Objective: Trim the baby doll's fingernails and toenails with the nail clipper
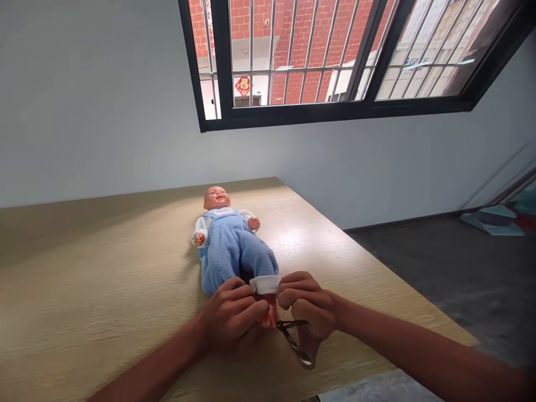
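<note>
Grey painted walls [84,111] meet at a corner under a black-framed window [335,109] with metal bars, and a red brick building shows through the glass. Below it stands a long, pale wood-grain table [104,268], its right edge running diagonally beside a dark grey floor [439,268]. Some flat teal boards [496,219] lie on that floor at the far right, against the wall.

A plastic baby doll [232,245] in a fluffy blue fleece romper with white sleeves lies on its back on the table, closer to the right edge than the left. Its head points to the far edge and its legs to the near edge, and both small arms are raised at its sides.

Both of the person's bare forearms reach in from the near edge. The left hand [232,321] is closed around the doll's bare foot [272,312], just below the romper's white cuff [264,283], and pinches it between thumb and fingers. The right hand [310,304], fingers curled tight, touches the cuff from the other side and grips a small, slim, silver metal tool [295,340]. The tool's tip sits right at the foot, and its other end slants down towards the near edge. Whether it is scissors or a clipper cannot be told.
</note>
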Demonstrator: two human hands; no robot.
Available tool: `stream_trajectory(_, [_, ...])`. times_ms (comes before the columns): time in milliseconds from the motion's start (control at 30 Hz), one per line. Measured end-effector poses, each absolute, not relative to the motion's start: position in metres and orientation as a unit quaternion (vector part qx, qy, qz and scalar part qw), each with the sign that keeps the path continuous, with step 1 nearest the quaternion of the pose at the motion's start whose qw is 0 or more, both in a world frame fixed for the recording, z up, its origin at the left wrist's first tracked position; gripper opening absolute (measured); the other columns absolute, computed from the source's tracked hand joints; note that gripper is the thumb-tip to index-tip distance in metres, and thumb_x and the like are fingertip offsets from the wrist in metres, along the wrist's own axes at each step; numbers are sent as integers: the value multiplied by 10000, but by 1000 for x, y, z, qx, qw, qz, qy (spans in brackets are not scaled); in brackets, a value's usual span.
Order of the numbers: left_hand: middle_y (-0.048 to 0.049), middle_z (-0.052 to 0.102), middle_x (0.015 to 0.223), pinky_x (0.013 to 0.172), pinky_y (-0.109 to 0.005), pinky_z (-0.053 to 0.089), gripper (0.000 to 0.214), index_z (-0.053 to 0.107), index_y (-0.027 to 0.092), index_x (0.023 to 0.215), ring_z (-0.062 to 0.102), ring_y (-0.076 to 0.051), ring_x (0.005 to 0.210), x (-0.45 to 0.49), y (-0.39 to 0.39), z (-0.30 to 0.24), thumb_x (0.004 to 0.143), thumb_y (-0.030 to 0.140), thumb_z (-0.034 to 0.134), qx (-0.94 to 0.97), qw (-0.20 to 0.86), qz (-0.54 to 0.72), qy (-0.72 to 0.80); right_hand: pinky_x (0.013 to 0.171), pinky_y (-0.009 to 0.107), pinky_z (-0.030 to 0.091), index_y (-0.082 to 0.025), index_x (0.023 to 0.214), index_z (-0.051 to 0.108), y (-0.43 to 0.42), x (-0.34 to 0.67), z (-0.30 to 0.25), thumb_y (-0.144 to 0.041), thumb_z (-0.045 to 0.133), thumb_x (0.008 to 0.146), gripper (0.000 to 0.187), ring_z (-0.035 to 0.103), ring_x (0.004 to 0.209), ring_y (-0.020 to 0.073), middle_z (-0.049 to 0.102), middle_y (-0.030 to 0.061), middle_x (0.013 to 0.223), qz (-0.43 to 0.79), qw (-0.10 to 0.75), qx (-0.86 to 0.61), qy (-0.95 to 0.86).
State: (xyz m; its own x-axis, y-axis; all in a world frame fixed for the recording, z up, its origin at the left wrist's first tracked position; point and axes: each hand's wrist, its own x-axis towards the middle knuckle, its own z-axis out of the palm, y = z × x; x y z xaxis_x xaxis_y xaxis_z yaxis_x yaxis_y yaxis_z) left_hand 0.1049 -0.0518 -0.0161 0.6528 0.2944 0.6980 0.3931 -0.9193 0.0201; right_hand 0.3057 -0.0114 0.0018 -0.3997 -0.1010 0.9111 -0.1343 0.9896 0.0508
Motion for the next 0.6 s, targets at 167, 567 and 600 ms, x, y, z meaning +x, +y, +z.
stream_trajectory(167, [7, 530, 611, 639, -314, 319, 70, 545, 166, 876, 452, -146, 582, 106, -56, -12, 908, 134, 492, -901, 0, -386, -196, 482, 258, 410, -214, 663, 384, -11, 312, 6, -293, 469, 1037, 392, 431, 466, 110, 508, -21, 588, -39, 515, 62, -854])
stream_trajectory(567, [3, 541, 648, 660, -328, 319, 105, 519, 167, 858, 457, -155, 624, 104, -55, -8, 936, 143, 453, -918, -7, -344, -196, 538, 263, 462, -213, 588, 327, -10, 314, -3, -310, 655, 928, 482, 449, 531, 111, 534, -7, 655, -93, 491, 74, -863])
stream_trajectory(600, [3, 540, 650, 661, -328, 319, 110, 518, 167, 859, 458, -155, 627, 104, -55, -8, 940, 146, 446, -919, -9, -343, -196, 533, 264, 458, -213, 590, 330, -10, 314, -3, -288, 635, 935, 467, 452, 531, 112, 539, -5, 657, -90, 492, 75, -863])
